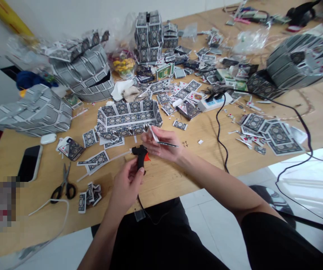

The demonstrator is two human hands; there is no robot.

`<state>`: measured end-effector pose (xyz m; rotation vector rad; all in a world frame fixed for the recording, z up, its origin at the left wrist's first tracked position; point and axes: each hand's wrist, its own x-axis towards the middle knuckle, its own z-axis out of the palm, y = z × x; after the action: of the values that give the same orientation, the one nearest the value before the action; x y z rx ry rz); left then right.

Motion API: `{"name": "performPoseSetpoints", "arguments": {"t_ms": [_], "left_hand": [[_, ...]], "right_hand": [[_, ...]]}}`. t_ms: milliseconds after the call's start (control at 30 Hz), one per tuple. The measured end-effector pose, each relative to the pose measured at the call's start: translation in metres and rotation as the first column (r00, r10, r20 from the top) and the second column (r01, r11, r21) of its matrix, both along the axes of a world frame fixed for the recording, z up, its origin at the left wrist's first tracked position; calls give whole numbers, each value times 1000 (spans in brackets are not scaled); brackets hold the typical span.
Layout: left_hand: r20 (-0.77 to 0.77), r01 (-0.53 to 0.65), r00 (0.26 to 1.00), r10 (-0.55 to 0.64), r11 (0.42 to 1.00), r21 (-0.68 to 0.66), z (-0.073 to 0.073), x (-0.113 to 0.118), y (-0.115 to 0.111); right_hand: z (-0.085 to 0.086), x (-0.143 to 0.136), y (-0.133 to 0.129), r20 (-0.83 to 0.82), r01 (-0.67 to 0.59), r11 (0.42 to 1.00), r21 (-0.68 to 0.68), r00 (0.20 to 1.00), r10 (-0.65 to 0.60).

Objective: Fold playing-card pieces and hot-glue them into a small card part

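My left hand [127,183] is wrapped round the handle of a black hot glue gun [140,153] with an orange trigger. A clear glue stick [120,155] juts from the gun's left end. Just above and to the right, my right hand [164,144] pinches a folded playing card [167,144], seen mostly edge-on. Directly behind both hands is a long open box [130,118] built from patterned playing cards. Small folded card pieces [89,197] and black-handled scissors [64,185] lie left of my left hand.
Card-built baskets [79,71] stand at the back left, with another [304,60] at the right. A white power strip [214,102] feeds black cables [290,107] across the right side. Loose cards [274,131] lie about. A phone [30,163] is at the left.
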<state>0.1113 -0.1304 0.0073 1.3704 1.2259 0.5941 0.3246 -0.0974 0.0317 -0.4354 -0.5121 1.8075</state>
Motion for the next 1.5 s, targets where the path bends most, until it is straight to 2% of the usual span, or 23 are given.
{"name": "performPoseSetpoints", "arguments": {"t_ms": [100, 333, 500, 600, 667, 733, 833, 900, 1000, 1167, 1267, 1333, 1400, 1500], "left_hand": [[-52, 25, 998, -21, 996, 80, 0, -4, 1], [-191, 80, 981, -29, 962, 261, 10, -12, 4], [-141, 164, 984, -109, 862, 479, 25, -9, 2], [-97, 202, 979, -178, 832, 517, 35, -1, -1], [-32, 192, 978, -205, 837, 512, 38, 4, -4], [73, 155, 974, -213, 871, 467, 39, 7, -7], [233, 101, 956, -177, 947, 304, 38, 7, -11], [298, 83, 945, -138, 978, 189, 38, 5, -12], [333, 64, 939, -91, 994, 90, 39, -1, -16], [303, 71, 948, -95, 994, 88, 41, -14, -21], [269, 52, 959, -91, 987, 150, 45, -25, -19], [238, 24, 969, -71, 981, 194, 49, -33, -17], [214, -16, 976, -33, 975, 222, 54, -41, -17], [206, -62, 979, 10, 967, 247, 62, -52, -21]], "right_hand": [[1, -1, 0, -4, -20, 998, 60, 1000, 20], [11, -4, -4, 124, 0, 987, 158, 992, -19], [24, -5, -10, 198, -9, 986, 164, 980, -24], [31, -7, -17, 219, -6, 987, 162, 975, -31], [34, -8, -21, 225, -2, 986, 165, 974, -36], [37, -8, -26, 241, 4, 987, 159, 970, -43], [39, -9, -34, 273, 13, 990, 138, 961, -51], [40, -11, -40, 286, 28, 992, 119, 956, -61], [41, -15, -49, 275, 57, 995, 87, 958, -79], [39, -25, -63, 264, 98, 993, 59, 958, -110], [40, -27, -72, 359, 166, 985, 36, 918, -168], [43, -27, -78, 451, 203, 976, 77, 866, -216], [50, -25, -84, 554, 209, 964, 162, 790, -264], [60, -23, -94, 701, 197, 936, 293, 622, -350]]}}
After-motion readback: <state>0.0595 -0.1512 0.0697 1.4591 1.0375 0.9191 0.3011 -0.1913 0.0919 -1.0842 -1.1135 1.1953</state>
